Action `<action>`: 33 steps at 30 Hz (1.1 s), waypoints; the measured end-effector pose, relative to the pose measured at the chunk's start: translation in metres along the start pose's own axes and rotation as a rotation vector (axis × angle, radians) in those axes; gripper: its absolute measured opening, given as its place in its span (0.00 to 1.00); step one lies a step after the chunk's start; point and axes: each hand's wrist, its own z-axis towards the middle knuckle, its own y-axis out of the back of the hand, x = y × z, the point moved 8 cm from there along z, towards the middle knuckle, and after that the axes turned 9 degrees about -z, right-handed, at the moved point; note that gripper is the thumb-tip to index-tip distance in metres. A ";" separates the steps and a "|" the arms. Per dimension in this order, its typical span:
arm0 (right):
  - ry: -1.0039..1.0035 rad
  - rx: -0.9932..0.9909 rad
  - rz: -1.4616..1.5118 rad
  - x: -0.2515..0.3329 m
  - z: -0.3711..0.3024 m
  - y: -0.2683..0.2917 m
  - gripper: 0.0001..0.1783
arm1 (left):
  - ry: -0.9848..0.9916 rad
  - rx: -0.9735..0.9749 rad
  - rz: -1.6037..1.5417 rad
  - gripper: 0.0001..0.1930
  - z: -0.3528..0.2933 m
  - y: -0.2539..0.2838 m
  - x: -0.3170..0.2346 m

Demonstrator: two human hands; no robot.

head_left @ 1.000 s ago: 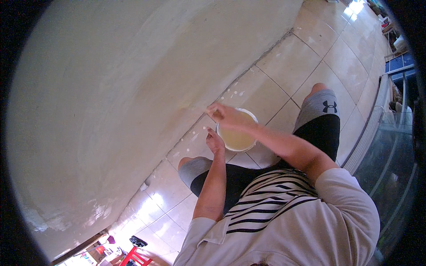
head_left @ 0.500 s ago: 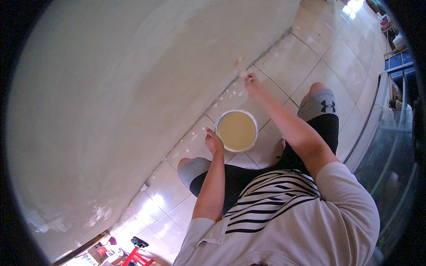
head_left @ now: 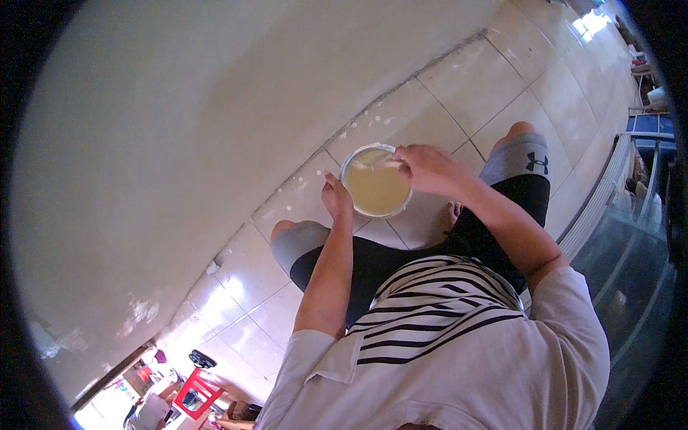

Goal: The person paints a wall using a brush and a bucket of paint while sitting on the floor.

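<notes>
Below me, a round white bucket (head_left: pixel 378 186) of pale yellow paint stands on the tiled floor between my knees. My left hand (head_left: pixel 335 197) grips the bucket's left side, its thumb pointing up beside the rim. My right hand (head_left: pixel 430 170) is closed over the bucket's upper right edge. From it a paintbrush (head_left: pixel 383 164), smeared by motion, reaches over the paint; whether its bristles touch the surface I cannot tell. My fingers hide most of its handle.
A pale wall (head_left: pixel 179 143) rises along the left, and white drops spot the floor tiles (head_left: pixel 367 115) at its foot. A red stool (head_left: pixel 197 394) stands at the lower left. On the right are a metal sliding track (head_left: pixel 598 193) and glass panels (head_left: pixel 623 279).
My right hand has come back from the foot of the wall to the bucket, bringing the brush over the paint. My left hand keeps its hold on the bucket.
</notes>
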 end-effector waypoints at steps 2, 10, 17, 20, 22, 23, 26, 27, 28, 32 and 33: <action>0.044 0.054 -0.173 0.011 0.002 -0.034 0.16 | 0.003 -0.036 -0.011 0.38 0.005 0.003 0.008; 0.142 0.099 -0.397 0.024 0.039 -0.136 0.14 | -0.046 -0.105 0.071 0.37 -0.004 0.008 -0.008; 0.049 0.084 -0.402 0.029 0.046 -0.147 0.12 | -0.019 -0.058 0.066 0.36 -0.002 0.009 -0.005; 0.070 0.102 -0.388 0.031 0.055 -0.155 0.12 | -0.023 -0.066 0.059 0.37 0.002 0.013 -0.002; 0.061 0.101 -0.376 0.029 0.059 -0.161 0.12 | -0.038 -0.075 0.055 0.36 0.003 0.014 -0.001; 0.055 0.101 -0.370 0.032 0.059 -0.157 0.12 | -0.051 -0.076 0.052 0.36 0.004 0.014 -0.002; 0.016 0.214 -0.298 0.028 0.054 -0.145 0.12 | -0.010 -0.075 0.065 0.36 0.003 0.014 0.001; 0.020 0.237 -0.306 0.025 0.054 -0.143 0.13 | 0.016 -0.070 0.073 0.36 0.001 0.012 0.000; 0.023 0.260 -0.313 0.020 0.056 -0.140 0.14 | -0.011 -0.060 0.056 0.36 0.001 0.010 -0.003; -0.076 0.238 -0.223 -0.001 0.067 -0.133 0.15 | -0.052 -0.052 0.009 0.35 0.004 0.007 -0.002; -0.078 0.227 -0.198 -0.003 0.067 -0.130 0.15 | -0.042 -0.052 0.003 0.35 0.004 0.006 -0.001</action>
